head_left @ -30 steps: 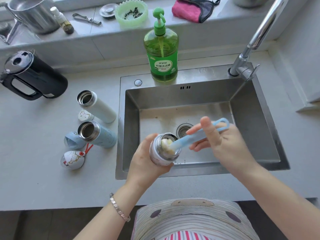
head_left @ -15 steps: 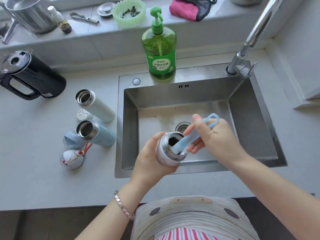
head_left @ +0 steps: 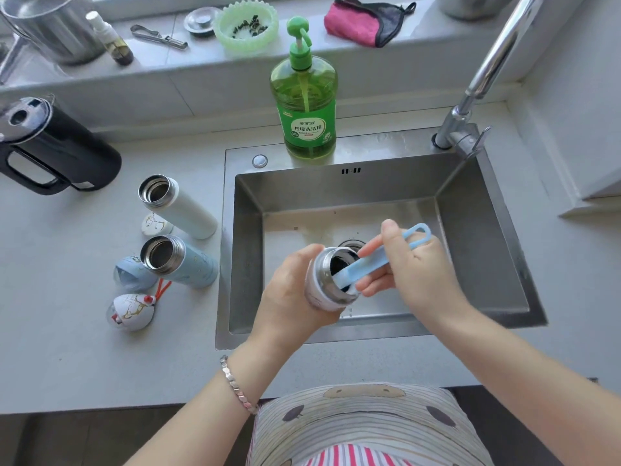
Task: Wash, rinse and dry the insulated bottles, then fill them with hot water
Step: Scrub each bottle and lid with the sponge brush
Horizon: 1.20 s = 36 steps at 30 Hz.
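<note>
My left hand (head_left: 291, 290) grips a white insulated bottle (head_left: 327, 284) with a steel neck, tilted over the front of the steel sink (head_left: 484, 257). My right hand (head_left: 415, 267) holds the light-blue handle of a bottle brush (head_left: 373, 260); its head is down inside the bottle and hidden. Two more open bottles stand on the counter left of the sink, a white one (head_left: 181, 206) and a light-blue one (head_left: 183, 262). Their lids lie beside them: a white lid (head_left: 155, 225), a blue lid (head_left: 131, 274) and an egg-shaped white lid (head_left: 131, 311) with a red cord.
Green dish soap pump bottle (head_left: 307, 109) stands on the sink's back rim; the faucet (head_left: 484, 72) rises at back right. A black kettle (head_left: 50, 149) sits far left. The ledge holds a steel pot (head_left: 53, 25), small bottle (head_left: 112, 40), green bowl (head_left: 247, 25) and pink cloth (head_left: 359, 21).
The brush's sponge head, visible at the bottle mouth a second ago, has been pushed down inside. My right hand moved closer to the bottle's mouth.
</note>
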Tool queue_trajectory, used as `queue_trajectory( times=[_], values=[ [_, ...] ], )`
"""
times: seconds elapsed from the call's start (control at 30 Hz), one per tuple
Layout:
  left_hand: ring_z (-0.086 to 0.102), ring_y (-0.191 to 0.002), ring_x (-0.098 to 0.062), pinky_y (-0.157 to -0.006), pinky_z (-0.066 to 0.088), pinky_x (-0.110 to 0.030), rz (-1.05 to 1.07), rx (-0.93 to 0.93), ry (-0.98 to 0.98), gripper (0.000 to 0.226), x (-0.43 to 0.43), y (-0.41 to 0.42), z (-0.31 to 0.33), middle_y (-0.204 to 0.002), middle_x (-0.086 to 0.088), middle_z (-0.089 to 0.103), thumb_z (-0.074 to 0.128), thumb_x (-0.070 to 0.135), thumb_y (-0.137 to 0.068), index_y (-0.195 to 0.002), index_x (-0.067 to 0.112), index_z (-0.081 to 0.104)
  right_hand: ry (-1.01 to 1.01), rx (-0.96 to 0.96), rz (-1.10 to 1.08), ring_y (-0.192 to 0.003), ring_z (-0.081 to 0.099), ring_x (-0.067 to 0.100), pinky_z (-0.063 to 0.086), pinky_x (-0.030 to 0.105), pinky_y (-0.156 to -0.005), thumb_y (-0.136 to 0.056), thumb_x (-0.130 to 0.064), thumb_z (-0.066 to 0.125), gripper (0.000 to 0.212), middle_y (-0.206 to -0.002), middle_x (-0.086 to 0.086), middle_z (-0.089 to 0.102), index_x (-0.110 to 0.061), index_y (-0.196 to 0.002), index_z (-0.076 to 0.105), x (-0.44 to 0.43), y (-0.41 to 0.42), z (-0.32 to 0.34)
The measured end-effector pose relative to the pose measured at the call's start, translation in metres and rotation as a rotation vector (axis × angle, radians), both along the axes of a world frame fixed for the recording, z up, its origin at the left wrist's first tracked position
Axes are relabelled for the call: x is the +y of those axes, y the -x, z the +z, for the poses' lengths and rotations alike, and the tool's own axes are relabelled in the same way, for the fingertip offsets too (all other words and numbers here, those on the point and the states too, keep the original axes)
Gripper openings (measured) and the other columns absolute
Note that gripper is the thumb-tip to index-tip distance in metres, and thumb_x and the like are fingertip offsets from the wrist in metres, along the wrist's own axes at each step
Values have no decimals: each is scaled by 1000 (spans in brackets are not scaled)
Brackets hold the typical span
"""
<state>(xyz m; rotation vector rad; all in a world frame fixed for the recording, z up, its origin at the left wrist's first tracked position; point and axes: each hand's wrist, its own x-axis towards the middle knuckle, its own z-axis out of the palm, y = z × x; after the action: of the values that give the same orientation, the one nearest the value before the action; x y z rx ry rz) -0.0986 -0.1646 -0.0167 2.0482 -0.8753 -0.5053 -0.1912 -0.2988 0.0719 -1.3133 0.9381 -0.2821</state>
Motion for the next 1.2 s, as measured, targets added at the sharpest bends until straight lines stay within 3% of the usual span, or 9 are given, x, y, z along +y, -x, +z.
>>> queue_trajectory(
  times=[0.13,0.27,0.37,0.5,0.6,0.77,0.9,1.1,1.2],
  values=[
    [57,-89,-3,-74,43,-8,60,4,4,70,5,-7,2,-97,19,58,88,18,-53,-97,51,46,29,-49,-21,-39,60,22,53,25,-42,-99,-23,36,48,-46,14,61,-1,-64,60,-11,3,8],
    [55,-90,1,-74,38,-1,22,-51,-6,72,4,-5,6,-99,18,59,89,20,-52,-99,50,44,58,6,102,-44,62,23,53,24,-45,-98,-26,39,45,-54,20,63,-1,-68,62,-6,7,4],
    [55,-90,6,-73,37,0,38,4,22,69,6,1,2,-96,23,59,88,21,-52,-97,50,46,144,7,122,-44,64,20,51,20,-45,-96,-26,41,44,-55,17,65,1,-70,62,-13,10,9],
    [57,-87,1,-75,40,-3,60,-132,83,75,2,3,-2,-99,18,59,90,25,-50,-106,42,44,271,-5,128,-43,63,19,49,19,-46,-92,-33,43,45,-53,18,63,-1,-68,62,1,9,6],
    [58,-86,2,-73,40,-3,62,-117,80,78,5,1,-4,-98,21,58,90,23,-49,-108,42,42,295,-38,128,-45,63,20,50,20,-48,-81,-43,42,47,-54,14,64,-2,-68,63,3,10,13],
    [57,-87,-1,-74,41,-5,29,-140,71,80,7,-1,1,-100,15,60,92,22,-48,-111,38,44,370,-49,119,-45,63,18,52,24,-48,-82,-42,42,47,-55,12,62,-3,-66,62,2,9,10],
    [57,-88,2,-71,41,-3,43,-14,38,71,7,3,3,-96,20,59,86,27,-49,-105,44,46,356,-63,120,-45,63,16,48,16,-48,-81,-42,42,47,-60,9,65,-2,-67,63,-2,12,14],
    [54,-92,1,-76,37,-1,-3,-88,6,81,6,-1,6,-102,24,56,90,18,-49,-110,44,44,417,-36,141,-46,63,12,51,21,-49,-83,-40,41,44,-62,8,63,-7,-64,62,5,14,6],
    [54,-91,2,-73,38,-2,19,-39,5,74,9,-1,3,-99,22,58,88,21,-51,-107,45,46,443,-73,120,-45,63,12,48,16,-47,-84,-38,41,43,-62,7,64,-6,-64,62,-2,15,12]
  ],
)
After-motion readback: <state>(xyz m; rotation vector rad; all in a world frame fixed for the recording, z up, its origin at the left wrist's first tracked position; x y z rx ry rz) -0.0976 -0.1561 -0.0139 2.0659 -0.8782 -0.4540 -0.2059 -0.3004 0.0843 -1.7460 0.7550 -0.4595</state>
